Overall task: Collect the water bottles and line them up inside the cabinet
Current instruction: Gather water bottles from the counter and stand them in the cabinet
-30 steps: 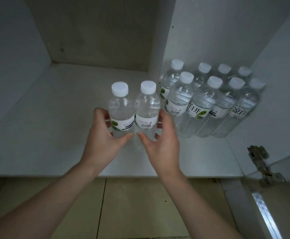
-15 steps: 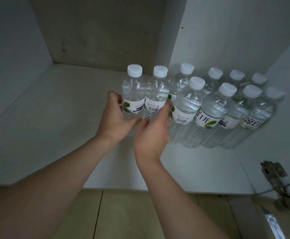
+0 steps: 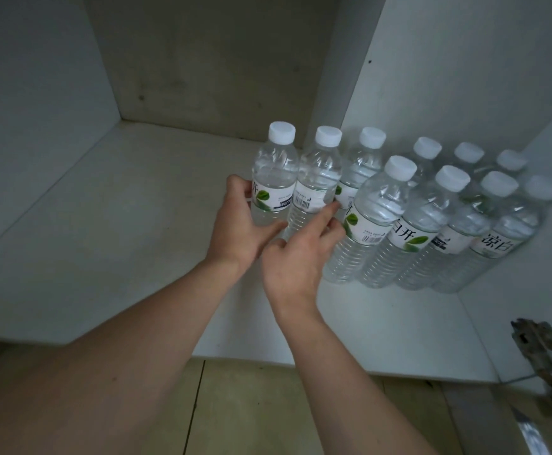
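Observation:
Two clear water bottles with white caps stand upright side by side on the white cabinet shelf [image 3: 110, 224]. My left hand [image 3: 240, 221] wraps the lower part of the left bottle [image 3: 274, 178]. The fingers of my right hand [image 3: 300, 254] are spread, their tips touching the label of the right bottle [image 3: 317, 185]. Both bottles stand against the left end of the back row of the bottle group [image 3: 432, 218], which fills the shelf's right side in two rows, all upright, with white and green labels.
The cabinet's back wall [image 3: 218, 60] and a vertical divider [image 3: 327, 77] lie just behind the bottles; the right wall closes in on the group. A metal door hinge [image 3: 540, 353] sticks out at the lower right. Tiled floor [image 3: 241, 412] lies below the shelf edge.
Both hands pushed the two bottles back and to the right until they joined the end of the back row. My right hand has loosened from a grip to fingertips on the label.

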